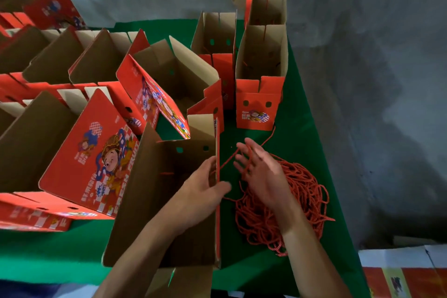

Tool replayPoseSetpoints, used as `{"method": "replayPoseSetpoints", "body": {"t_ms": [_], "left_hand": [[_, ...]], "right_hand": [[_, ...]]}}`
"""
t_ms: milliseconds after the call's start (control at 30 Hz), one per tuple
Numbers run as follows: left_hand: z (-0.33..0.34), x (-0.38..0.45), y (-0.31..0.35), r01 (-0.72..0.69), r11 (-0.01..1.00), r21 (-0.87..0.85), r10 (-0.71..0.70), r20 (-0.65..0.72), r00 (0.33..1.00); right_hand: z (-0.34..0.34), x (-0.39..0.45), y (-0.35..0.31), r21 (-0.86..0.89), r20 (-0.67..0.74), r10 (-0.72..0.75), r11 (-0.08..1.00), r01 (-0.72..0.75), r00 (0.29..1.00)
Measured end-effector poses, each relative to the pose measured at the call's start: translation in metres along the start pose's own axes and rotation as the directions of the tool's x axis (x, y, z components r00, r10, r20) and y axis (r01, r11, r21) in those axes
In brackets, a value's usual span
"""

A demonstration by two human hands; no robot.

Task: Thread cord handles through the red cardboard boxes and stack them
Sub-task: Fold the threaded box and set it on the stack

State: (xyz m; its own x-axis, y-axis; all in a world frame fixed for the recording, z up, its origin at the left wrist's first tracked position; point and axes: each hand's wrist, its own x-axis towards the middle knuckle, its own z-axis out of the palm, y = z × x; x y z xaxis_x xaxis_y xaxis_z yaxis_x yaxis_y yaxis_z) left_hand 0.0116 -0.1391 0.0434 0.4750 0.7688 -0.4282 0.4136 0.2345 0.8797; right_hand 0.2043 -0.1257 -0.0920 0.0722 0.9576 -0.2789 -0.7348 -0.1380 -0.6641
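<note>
I see the open box point(169, 191) lying on the green table point(300, 133), mouth toward me, brown inside showing. My left hand point(200, 191) reaches into it and grips its right wall: fingers inside, thumb curled over the wall edge outside. Two holes show in the far panel of this box. My right hand point(261, 174) hovers just right of that wall with fingers spread and relaxed; a red cord point(227, 162) runs across them toward the wall. I cannot tell whether any finger pinches the cord. Directly under and beyond the right hand lies the cord pile point(297, 201), a loose tangle on the table, touching nothing but the cloth. Further back stands an upright box point(258, 106), empty as far as visible, with more upright boxes behind it. To the left, rows of open boxes point(72, 75) lie tilted, overlapping each other
</note>
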Motion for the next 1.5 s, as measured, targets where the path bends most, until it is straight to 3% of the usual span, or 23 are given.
{"method": "replayPoseSetpoints", "body": {"t_ms": [67,100,133,200,267,400,467,500,567,600,667,733,833,900,1033,1133,1300,1400,1500], "left_hand": [[-0.006,-0.002,-0.002,0.025,0.997,0.066,-0.023,-0.032,0.999],[-0.012,-0.003,-0.003,0.045,0.995,0.087,-0.04,-0.058,0.998],[-0.019,-0.004,-0.004,0.066,0.994,0.091,-0.058,-0.085,0.995],[-0.035,-0.007,-0.006,0.092,0.992,0.085,-0.082,-0.118,0.99],[-0.051,-0.008,-0.006,0.108,0.986,0.131,-0.088,-0.15,0.985],[-0.076,-0.008,-0.005,0.114,0.969,0.217,-0.078,-0.167,0.983],[-0.086,-0.006,-0.003,0.093,0.957,0.275,-0.042,-0.187,0.982],[-0.092,-0.005,-0.003,0.081,0.947,0.31,-0.017,-0.207,0.978],[-0.102,-0.006,-0.004,0.07,0.928,0.366,0.019,-0.234,0.972],[-0.107,-0.006,-0.004,0.072,0.921,0.382,0.024,-0.242,0.97],[-0.116,-0.008,-0.004,0.086,0.926,0.367,0.01,-0.253,0.967],[-0.12,-0.009,-0.003,0.11,0.945,0.309,-0.026,-0.263,0.965],[-0.118,-0.007,-0.006,0.152,0.961,0.232,-0.084,-0.281,0.956],[-0.112,-0.004,-0.009,0.171,0.967,0.189,-0.114,-0.28,0.953],[-0.101,-0.001,-0.017,0.214,0.968,0.13,-0.173,-0.269,0.947],[-0.096,0.001,-0.025,0.225,0.966,0.126,-0.187,-0.258,0.948],[-0.09,0.002,-0.027,0.221,0.969,0.111,-0.194,-0.213,0.958],[-0.087,0.003,-0.031,0.218,0.972,0.088,-0.198,-0.197,0.96],[-0.084,0.003,-0.038,0.212,0.977,0.006,-0.208,-0.17,0.963]], "right_hand": [[-0.012,-0.001,0.0,-0.42,-0.073,-0.085,0.907,0.046,0.994],[-0.019,0.0,0.001,-0.669,-0.084,-0.136,0.742,0.045,0.987],[-0.029,0.0,0.002,-0.863,-0.064,-0.171,0.505,0.032,0.983],[-0.047,0.0,0.004,-0.998,-0.025,-0.225,0.069,-0.01,0.974],[-0.058,0.001,0.004,-0.992,-0.05,-0.332,-0.093,-0.086,0.942],[-0.063,0.001,0.001,-0.992,-0.053,-0.512,-0.07,-0.103,0.857],[-0.058,-0.004,-0.001,-0.99,-0.113,-0.522,0.129,-0.053,0.846],[-0.052,-0.005,-0.001,-0.949,-0.181,-0.479,0.313,-0.025,0.859],[-0.036,0.0,0.0,-0.708,-0.319,-0.26,0.705,-0.047,0.912],[-0.027,0.003,0.0,-0.558,-0.337,-0.126,0.825,-0.09,0.933],[-0.015,0.006,0.002,-0.34,-0.31,0.072,0.923,-0.182,0.948],[-0.011,0.007,0.01,-0.253,-0.269,0.17,0.937,-0.24,0.948],[-0.015,0.006,0.033,-0.325,-0.291,0.195,0.901,-0.289,0.937],[-0.023,0.005,0.054,-0.501,-0.349,0.141,0.807,-0.312,0.927],[-0.037,-0.006,0.085,-0.841,-0.327,-0.031,0.465,-0.276,0.944],[-0.041,-0.006,0.096,-0.918,-0.282,-0.116,0.322,-0.233,0.952],[-0.039,0.003,0.105,-0.992,-0.091,-0.074,-0.086,-0.097,0.993],[-0.041,0.007,0.107,-0.982,-0.055,-0.012,-0.18,-0.056,0.998],[-0.039,0.007,0.105,-0.984,-0.033,-0.041,-0.175,-0.04,0.999]]}}
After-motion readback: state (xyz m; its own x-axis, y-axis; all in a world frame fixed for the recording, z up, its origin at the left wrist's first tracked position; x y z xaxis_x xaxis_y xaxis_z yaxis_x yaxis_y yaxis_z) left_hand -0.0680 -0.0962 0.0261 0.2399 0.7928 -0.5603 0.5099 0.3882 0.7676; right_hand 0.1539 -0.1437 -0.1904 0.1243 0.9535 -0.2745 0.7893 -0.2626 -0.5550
